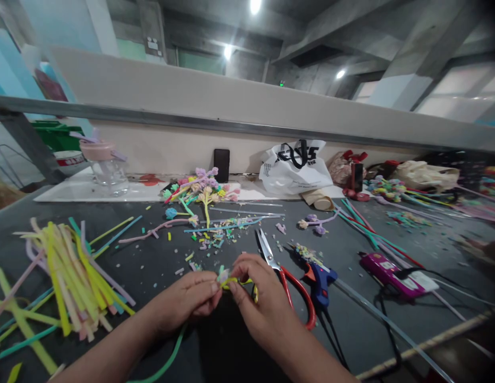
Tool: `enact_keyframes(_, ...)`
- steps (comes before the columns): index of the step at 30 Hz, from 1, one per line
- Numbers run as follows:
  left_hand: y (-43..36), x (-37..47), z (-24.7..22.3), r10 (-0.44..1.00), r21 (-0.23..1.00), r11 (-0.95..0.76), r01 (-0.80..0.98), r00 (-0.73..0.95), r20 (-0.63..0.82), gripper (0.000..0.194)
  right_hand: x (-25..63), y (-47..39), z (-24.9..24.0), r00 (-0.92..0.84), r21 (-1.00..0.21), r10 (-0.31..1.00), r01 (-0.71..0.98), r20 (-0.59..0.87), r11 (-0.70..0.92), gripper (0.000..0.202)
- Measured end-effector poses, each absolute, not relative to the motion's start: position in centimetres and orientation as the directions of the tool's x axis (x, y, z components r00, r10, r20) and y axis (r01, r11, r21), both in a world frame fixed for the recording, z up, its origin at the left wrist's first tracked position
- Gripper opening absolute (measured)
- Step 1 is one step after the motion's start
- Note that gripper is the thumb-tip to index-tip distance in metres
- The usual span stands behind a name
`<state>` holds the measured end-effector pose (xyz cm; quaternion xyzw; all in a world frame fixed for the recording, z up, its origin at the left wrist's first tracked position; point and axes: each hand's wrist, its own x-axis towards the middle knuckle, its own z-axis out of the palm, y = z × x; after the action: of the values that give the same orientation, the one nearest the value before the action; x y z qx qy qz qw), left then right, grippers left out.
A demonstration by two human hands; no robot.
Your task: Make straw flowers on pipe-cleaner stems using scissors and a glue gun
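Observation:
My left hand (pixel 191 295) pinches a small pipe-cleaner flower (pixel 222 275) with pale petals, near the middle of the dark table. A green pipe-cleaner stem (pixel 173 354) trails down below that hand. My right hand (pixel 257 290) has its thumb and fingertips closed on a yellow pipe cleaner (pixel 230 282), which touches the flower. The fingers partly hide where the two pieces meet. Just right of my right hand lie scissors (pixel 285 276) with red handles, blades parted. A blue glue gun (pixel 322 279) rests beside them.
Loose pipe cleaners (pixel 72 271) lie in a bundle at left. Finished flowers (pixel 203 191) and cut scraps (pixel 221 229) are farther back. A clear jug (pixel 107 173), a phone (pixel 221 165) and a white bag (pixel 295 173) stand along the back. A purple power strip (pixel 393 274) with cables is at right.

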<state>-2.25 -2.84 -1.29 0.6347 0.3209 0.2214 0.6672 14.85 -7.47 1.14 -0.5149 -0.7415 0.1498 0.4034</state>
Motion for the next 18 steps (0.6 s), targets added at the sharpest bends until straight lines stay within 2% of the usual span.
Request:
enact_keyframes(8,-2.8,-2.2,-1.0,0.664,0.982,0.056,0.181,0.728,-0.172,0.031,15.0,-6.8,0.6,-0.127,-0.693,0.908,0.607,0.4,0.39,0.016)
enact_keyframes(18,-2.8,-1.9,-0.9,0.709,0.969,0.019,0.247,0.68,-0.187,0.03,14.7,-7.1,0.0,-0.097,-0.718,0.928,0.607,0.36,0.342,0.02)
